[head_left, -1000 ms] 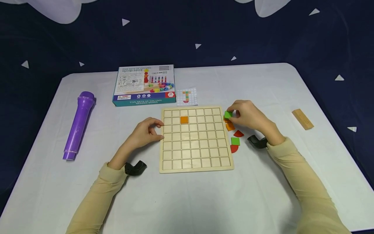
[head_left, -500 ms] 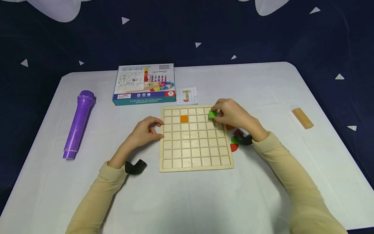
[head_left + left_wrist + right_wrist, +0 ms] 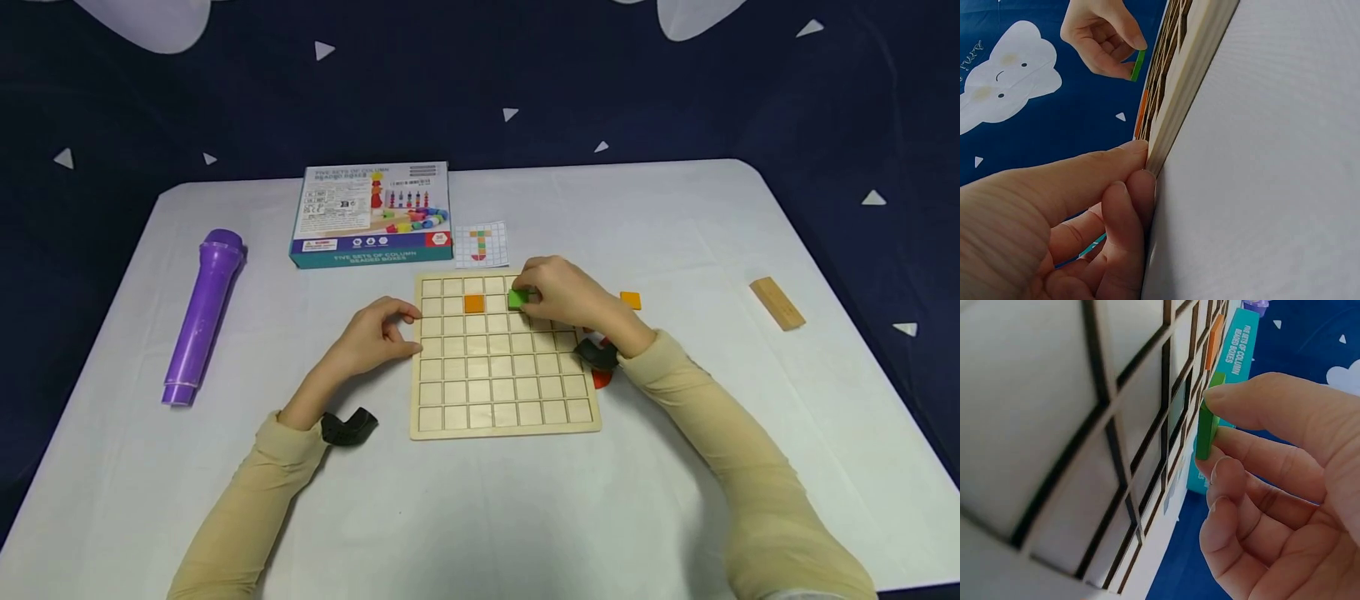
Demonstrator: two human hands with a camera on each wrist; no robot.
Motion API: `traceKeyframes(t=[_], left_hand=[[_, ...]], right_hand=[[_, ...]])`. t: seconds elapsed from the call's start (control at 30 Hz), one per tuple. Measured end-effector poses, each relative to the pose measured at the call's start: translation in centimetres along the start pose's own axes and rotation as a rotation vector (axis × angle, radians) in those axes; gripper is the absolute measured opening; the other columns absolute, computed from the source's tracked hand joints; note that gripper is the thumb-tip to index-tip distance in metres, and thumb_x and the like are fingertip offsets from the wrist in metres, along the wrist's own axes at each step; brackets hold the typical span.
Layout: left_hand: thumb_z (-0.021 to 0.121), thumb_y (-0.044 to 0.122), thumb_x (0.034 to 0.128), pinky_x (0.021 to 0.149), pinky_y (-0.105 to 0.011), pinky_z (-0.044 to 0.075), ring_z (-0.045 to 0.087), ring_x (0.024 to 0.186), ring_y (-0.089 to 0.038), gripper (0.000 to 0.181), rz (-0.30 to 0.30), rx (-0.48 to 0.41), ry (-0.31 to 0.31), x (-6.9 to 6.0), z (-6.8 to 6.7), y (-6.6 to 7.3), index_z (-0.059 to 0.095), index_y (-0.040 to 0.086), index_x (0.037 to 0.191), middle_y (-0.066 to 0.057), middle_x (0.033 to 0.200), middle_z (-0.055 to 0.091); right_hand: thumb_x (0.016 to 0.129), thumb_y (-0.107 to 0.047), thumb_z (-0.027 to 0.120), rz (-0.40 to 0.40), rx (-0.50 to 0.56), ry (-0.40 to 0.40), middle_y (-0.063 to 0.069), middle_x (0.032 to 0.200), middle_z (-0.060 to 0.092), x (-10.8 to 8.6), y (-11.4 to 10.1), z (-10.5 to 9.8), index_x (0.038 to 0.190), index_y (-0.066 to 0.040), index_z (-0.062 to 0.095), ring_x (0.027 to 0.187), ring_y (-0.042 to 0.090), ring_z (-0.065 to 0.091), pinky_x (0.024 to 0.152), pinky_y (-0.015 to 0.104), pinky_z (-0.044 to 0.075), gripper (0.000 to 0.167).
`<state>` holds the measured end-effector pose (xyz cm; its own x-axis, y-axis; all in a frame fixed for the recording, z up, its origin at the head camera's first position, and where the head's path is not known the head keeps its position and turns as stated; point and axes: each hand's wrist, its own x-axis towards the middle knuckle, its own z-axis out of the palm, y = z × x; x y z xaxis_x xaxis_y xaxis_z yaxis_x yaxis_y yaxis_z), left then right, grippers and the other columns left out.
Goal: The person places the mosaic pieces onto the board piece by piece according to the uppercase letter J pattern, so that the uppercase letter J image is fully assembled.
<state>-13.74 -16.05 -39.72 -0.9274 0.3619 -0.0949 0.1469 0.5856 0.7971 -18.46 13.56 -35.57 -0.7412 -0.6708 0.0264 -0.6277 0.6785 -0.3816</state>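
Observation:
A wooden grid board [image 3: 480, 433] lies flat, with an orange square [image 3: 474, 304] in its second row. At the board's left edge, the left hand [image 3: 371, 340] holds the rim with thumb and fingertips, also seen close in the left wrist view. The right hand [image 3: 566, 293] pinches a green block [image 3: 517, 299] between thumb and fingers over the board's upper part, right of the orange square. In the right wrist view the green block [image 3: 1205, 428] is tilted on edge near the grid, the orange square [image 3: 1214, 342] beyond it.
A pattern card [image 3: 482, 245] with a J shape lies behind the board, beside a toy box [image 3: 371, 215]. A purple cylinder [image 3: 202, 321] is at left, a wooden piece [image 3: 777, 303] at right. An orange piece [image 3: 631, 301] and a red piece [image 3: 602, 379] lie near the right arm.
The right hand has carried the green block leftward from the pieces beside the board to above the grid. The left hand has stayed at the board's edge.

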Motion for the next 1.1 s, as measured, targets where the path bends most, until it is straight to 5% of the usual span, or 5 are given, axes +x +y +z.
traceKeyframes(t=[1.1], left_hand=[[0.075, 0.008, 0.0758, 0.059, -0.02, 0.042, 0.052, 0.062, -0.011, 0.041, -0.01, 0.006, -0.006, -0.1, 0.0, 0.2, 0.059, 0.001, 0.114, -0.013, 0.103, 0.056]], right_hand=[[0.083, -0.007, 0.067, -0.051, -0.019, -0.069, 0.011, 0.092, 0.065, 1.9, -1.1, 1.1, 0.096, -0.001, 0.072, 0.075, 0.017, 0.054, 0.07, 0.029, 0.047, 0.015]])
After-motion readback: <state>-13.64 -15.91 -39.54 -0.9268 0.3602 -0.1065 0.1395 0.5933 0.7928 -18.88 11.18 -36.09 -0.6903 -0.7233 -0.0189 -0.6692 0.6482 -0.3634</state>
